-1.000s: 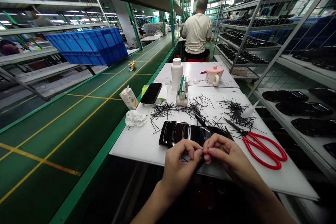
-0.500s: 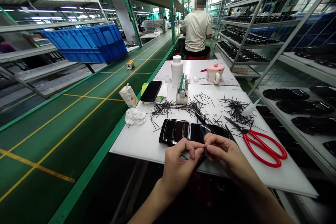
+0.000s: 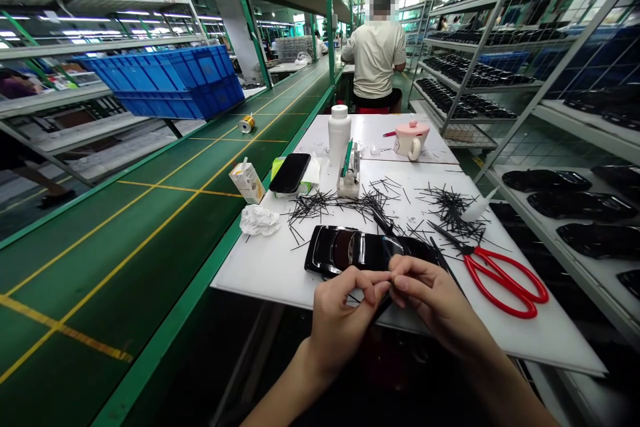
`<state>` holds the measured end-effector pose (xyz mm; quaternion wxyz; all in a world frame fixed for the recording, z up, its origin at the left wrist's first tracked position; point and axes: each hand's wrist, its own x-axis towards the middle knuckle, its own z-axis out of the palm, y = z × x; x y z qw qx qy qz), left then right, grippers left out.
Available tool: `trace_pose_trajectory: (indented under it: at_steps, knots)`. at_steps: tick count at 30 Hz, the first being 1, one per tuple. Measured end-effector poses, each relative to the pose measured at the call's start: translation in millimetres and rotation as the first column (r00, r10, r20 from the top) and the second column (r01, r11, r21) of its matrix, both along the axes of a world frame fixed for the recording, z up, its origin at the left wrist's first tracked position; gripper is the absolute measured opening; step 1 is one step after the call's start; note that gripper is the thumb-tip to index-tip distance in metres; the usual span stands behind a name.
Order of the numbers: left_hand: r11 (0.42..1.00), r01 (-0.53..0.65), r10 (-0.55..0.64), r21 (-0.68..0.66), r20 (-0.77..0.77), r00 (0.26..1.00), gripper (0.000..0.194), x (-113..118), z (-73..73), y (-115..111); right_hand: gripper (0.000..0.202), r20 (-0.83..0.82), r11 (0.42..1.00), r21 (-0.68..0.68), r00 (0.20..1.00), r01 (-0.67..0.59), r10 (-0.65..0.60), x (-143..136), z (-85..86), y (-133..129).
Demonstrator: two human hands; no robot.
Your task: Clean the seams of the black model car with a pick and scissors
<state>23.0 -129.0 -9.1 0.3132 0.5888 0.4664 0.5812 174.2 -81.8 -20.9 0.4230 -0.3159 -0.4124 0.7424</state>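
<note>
My left hand [image 3: 345,310] and my right hand [image 3: 433,297] meet at the table's front edge, fingertips pinched together. Whatever small piece lies between them is too small and hidden to make out. Just behind the hands rests a glossy black model car body [image 3: 367,250], partly covered by the fingers. Red-handled scissors [image 3: 505,280] lie to the right of my right hand, blades pointing away to the left. Thin black strips are scattered beyond the car, in a left pile [image 3: 313,205] and a right pile [image 3: 447,210].
A white bottle [image 3: 339,133], a small holder [image 3: 349,181] with a green pen, a lidded mug [image 3: 411,140], a phone [image 3: 290,173], a carton [image 3: 247,181] and crumpled tissue [image 3: 259,220] stand about. A green conveyor [image 3: 165,213] runs left; racks of black car bodies [image 3: 580,205] stand right. A person [image 3: 379,57] sits ahead.
The hands keep almost the same pinched pose against each other. The whole view has shifted very slightly. At far left, a person's leg and foot now show beneath the shelving.
</note>
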Motion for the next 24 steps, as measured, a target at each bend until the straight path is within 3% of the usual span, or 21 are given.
trace_pose_trajectory:
  at_steps: [14,24]
  knots:
    - [1.000,-0.006,0.006,0.017,-0.046,0.999,0.022,-2.1,-2.8,-0.8,0.024,0.014,0.998,-0.057,1.000,0.004,-0.004,-2.7,3.3,-2.5]
    - [0.987,-0.006,0.037,0.159,-0.193,0.980,0.022,-9.2,-14.7,7.5,0.027,0.157,0.979,0.205,0.986,0.021,-0.053,-3.2,-16.9,5.1]
